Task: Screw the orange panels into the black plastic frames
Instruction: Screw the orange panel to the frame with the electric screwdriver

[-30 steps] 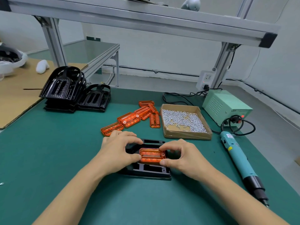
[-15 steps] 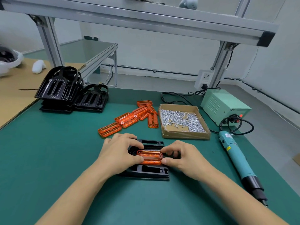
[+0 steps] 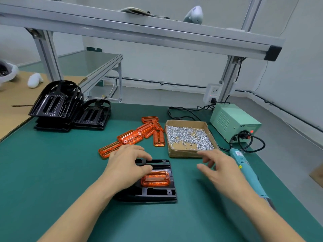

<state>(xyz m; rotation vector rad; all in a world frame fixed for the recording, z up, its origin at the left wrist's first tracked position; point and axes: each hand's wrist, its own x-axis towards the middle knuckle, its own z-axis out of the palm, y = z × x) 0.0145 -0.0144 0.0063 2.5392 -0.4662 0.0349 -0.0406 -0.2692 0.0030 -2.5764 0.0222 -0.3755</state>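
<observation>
A black plastic frame (image 3: 157, 193) lies flat on the green mat in front of me, with an orange panel (image 3: 155, 179) seated in its middle recess. My left hand (image 3: 127, 166) rests on the frame's left part, fingers curled over its upper edge and touching the panel's left end. My right hand (image 3: 218, 168) hovers to the right of the frame with fingers spread and nothing in it, just below the cardboard box of screws (image 3: 188, 137). The electric screwdriver (image 3: 244, 170) lies on the mat beside that hand.
Several loose orange panels (image 3: 139, 135) are scattered behind the frame. Stacks of black frames (image 3: 66, 109) stand at the back left. A green power supply (image 3: 234, 123) with cables sits at the back right. An aluminium rack spans overhead.
My right hand has let go of the orange panel and moved right toward the screw box and screwdriver. My left hand stays on the frame.
</observation>
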